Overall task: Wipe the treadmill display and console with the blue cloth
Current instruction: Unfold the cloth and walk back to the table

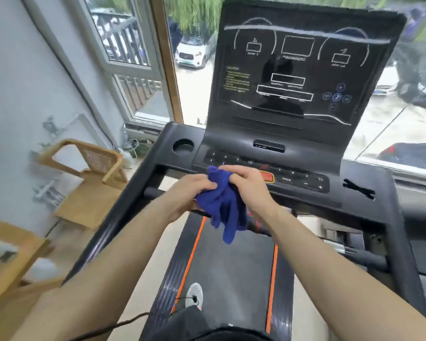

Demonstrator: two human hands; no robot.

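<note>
A: In front of the black button console (290, 178), what step is this?

B: Readying, it seems: the crumpled blue terry cloth (223, 205) hangs between both hands, off the surface. Next it must reach the upright dark display panel (298, 70).

A: The hands?

B: Left hand (192, 190) and right hand (246, 185) both pinch it, fingers curled.

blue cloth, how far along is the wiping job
Done: nothing visibly wiped. In hand: the blue cloth is bunched between the left hand and right hand, held above the belt, touching neither surface. Left: the upright display and the button console.
</note>
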